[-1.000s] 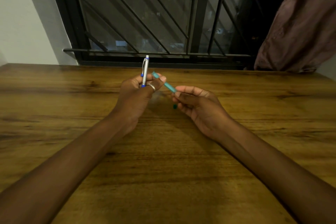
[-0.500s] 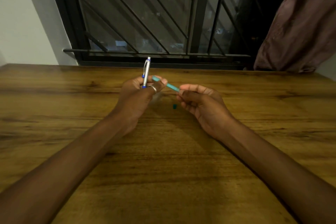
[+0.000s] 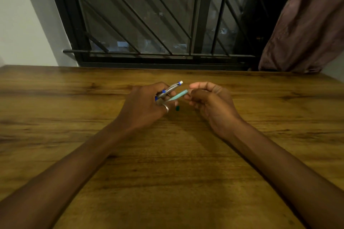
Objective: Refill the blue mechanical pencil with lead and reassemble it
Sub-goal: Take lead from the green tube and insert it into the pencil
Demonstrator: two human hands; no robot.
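Left hand (image 3: pixel 143 106) grips the tilted pencil (image 3: pixel 170 89) — right hand (image 3: pixel 210 102) pinches the teal lead tube (image 3: pixel 177 96).

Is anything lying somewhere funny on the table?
Only one thing: a small dark cap lies loose on the table between the hands. It probably belongs on the teal lead tube that the right hand pinches. The left hand grips the blue mechanical pencil.
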